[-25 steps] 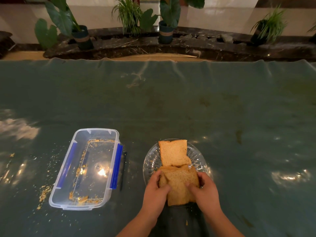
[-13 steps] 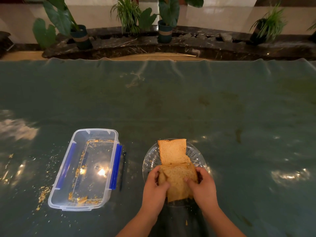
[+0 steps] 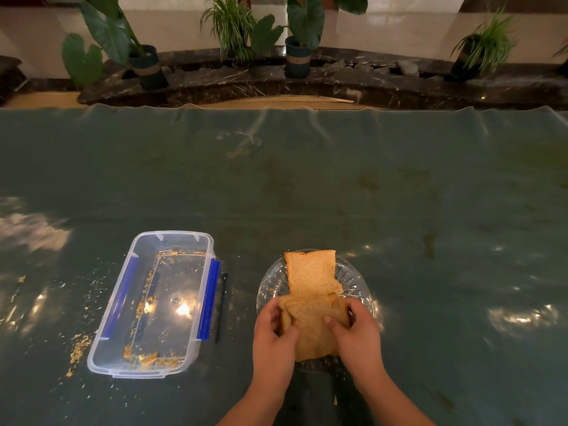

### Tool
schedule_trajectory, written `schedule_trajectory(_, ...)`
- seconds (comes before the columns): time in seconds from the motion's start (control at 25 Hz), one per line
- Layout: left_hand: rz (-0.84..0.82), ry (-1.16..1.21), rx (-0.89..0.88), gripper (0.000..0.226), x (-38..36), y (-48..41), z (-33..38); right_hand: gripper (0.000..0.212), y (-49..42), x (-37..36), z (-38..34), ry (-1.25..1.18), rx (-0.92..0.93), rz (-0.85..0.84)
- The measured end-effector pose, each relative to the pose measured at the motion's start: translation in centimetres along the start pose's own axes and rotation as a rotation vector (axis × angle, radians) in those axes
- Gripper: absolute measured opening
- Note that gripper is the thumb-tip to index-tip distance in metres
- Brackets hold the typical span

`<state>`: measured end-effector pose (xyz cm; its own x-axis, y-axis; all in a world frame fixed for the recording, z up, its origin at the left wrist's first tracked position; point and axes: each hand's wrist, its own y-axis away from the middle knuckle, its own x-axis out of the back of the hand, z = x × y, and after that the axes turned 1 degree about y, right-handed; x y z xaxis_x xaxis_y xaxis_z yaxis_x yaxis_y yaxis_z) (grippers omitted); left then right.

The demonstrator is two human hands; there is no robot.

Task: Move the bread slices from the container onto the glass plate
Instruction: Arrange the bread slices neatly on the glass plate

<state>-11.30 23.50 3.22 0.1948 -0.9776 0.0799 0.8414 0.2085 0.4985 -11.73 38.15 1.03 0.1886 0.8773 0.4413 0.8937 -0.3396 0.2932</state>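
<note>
Potted plants [image 3: 147, 61] are seen beyond the green-covered table [image 3: 338, 186]. On the glass plate [image 3: 353, 279], bread slices [image 3: 312, 272] are stacked, the nearest gripped by left hand [image 3: 273, 339] and right hand [image 3: 358, 336]. Only crumbs are left in the container [image 3: 153, 302]. No writing can be read.

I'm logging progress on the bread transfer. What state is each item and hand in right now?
Plastic container: lid off, no slices, only crumbs inside.
Glass plate: upright on the table, holding bread.
Far bread slice: lying flat on the plate.
Near bread slice: held at both sides over the plate's near edge.
Left hand: gripping the near slice.
Right hand: gripping the near slice.
</note>
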Motion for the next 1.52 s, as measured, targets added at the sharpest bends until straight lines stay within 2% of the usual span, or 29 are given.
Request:
schedule_trajectory(0.24, 0.036, 0.018, 0.012, 0.055, 1.1, -2.8, 1.5, 0.023, -2.9, -1.4, -2.6, 0.069, 0.036, -0.065)
schedule_trajectory(0.52, -0.053, -0.103, 0.157, 0.056, 1.9, -5.0, 1.3, 0.019, -4.5, -1.3, -2.3, 0.229, 0.045, -0.119)
schedule_trajectory(0.72, -0.026, -0.143, 0.134, 0.058, 1.7, -5.5, 1.2, 0.023, -6.1, 2.4, -2.7, -0.086, -0.07, -0.047)
schedule_trajectory(0.8, -0.026, -0.166, 0.135, 0.061, 1.6, -5.6, 1.3, 0.021, -6.8, 3.9, -1.9, -0.13, -0.152, -0.037)
schedule_trajectory(0.92, -0.033, -0.198, 0.145, 0.062, 1.4, -5.7, 1.4, 0.023, -7.3, 4.5, -0.7, -0.023, -0.23, -0.062)
schedule_trajectory(1.04, -0.035, -0.24, 0.131, 0.062, 1.5, -5.8, 1.2, 0.027, -7.3, 3.9, 0.0, 0.181, -0.162, -0.031)
schedule_trajectory(1.32, -0.018, -0.341, 0.057, 0.062, 1.6, -5.7, 1.3, 0.032, -7.3, 3.5, 0.4, 0.129, -0.128, 0.002)
schedule_trajectory(1.44, -0.005, -0.329, 0.044, 0.061, 1.8, -5.8, 1.1, 0.035, -7.5, 3.1, 0.1, 0.223, -0.11, -0.04)
schedule_trajectory(1.52, -0.012, -0.363, 0.016, 0.059, 1.9, -5.7, 1.1, 0.046, -7.5, 3.1, -0.1, 0.351, -0.069, -0.072)
